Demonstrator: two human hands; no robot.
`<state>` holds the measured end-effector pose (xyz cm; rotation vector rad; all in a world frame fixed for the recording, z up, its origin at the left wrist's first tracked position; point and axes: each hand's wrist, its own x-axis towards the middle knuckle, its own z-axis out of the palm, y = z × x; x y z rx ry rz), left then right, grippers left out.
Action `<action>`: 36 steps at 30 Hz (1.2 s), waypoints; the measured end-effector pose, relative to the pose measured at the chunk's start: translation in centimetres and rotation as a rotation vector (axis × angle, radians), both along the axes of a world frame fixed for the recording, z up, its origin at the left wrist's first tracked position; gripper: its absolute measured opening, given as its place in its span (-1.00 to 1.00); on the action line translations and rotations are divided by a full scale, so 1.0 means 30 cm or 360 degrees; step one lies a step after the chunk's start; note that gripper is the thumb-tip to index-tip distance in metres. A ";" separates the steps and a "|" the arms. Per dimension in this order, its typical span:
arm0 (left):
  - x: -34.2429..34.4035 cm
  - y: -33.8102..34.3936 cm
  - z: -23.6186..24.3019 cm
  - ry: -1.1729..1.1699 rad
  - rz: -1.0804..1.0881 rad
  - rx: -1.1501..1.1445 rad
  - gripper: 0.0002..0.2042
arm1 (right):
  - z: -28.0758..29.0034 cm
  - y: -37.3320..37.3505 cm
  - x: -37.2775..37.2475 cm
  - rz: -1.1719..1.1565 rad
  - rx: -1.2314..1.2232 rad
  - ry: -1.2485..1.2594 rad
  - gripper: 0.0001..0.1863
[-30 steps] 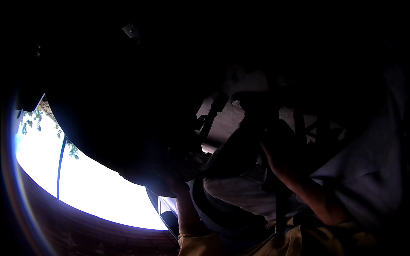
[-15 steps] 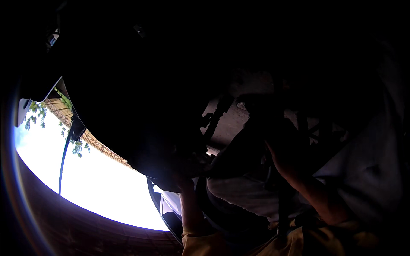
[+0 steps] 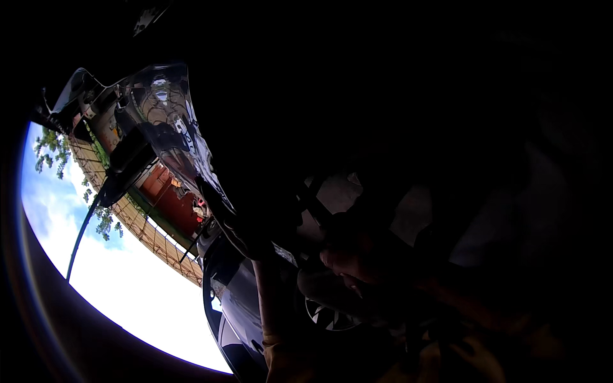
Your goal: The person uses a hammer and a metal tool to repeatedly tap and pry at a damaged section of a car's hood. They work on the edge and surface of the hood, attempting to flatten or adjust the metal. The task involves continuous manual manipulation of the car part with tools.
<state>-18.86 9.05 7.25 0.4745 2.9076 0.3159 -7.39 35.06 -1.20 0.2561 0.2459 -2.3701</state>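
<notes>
My left forearm [image 3: 268, 300], in a yellowish sleeve, reaches up along the edge of a glossy dark vehicle body panel [image 3: 169, 124]. The left hand itself is lost in the black shadow at the panel's lower end. To its right, my right hand [image 3: 348, 265] shows dimly, its fingers curled in beside dark parts in the shade. What those fingers close on is too dark to make out. Above the right hand, a dark bar [image 3: 313, 207] crosses a patch of dull grey ground [image 3: 338, 191].
A parked car [image 3: 239, 319] stands at the lower middle, with a spoked wheel [image 3: 325, 316] beside my forearms. Beyond the panel are a red wall [image 3: 169, 195], a lattice roof edge [image 3: 150, 236], leaves and bright sky. Deep shadow hides most of the right side.
The view has shifted, bringing the glossy panel and red wall into sight at the left. My right hand has come left and lower, nearer my left forearm. The right side looks darker.
</notes>
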 end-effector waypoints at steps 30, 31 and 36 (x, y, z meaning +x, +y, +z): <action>-0.209 0.285 -0.052 0.0756 -0.1011 -0.0138 -0.57 | -0.118 -0.063 0.071 0.0237 0.0387 -0.0656 -0.84; -0.220 0.240 -0.054 0.0705 -0.1013 -0.0068 -0.58 | -0.091 -0.025 0.073 0.0427 0.0424 -0.0316 -0.84; -0.229 0.221 -0.115 0.0233 -0.0370 0.0535 -0.58 | -0.245 0.043 0.105 0.0332 0.0533 -0.1005 -0.75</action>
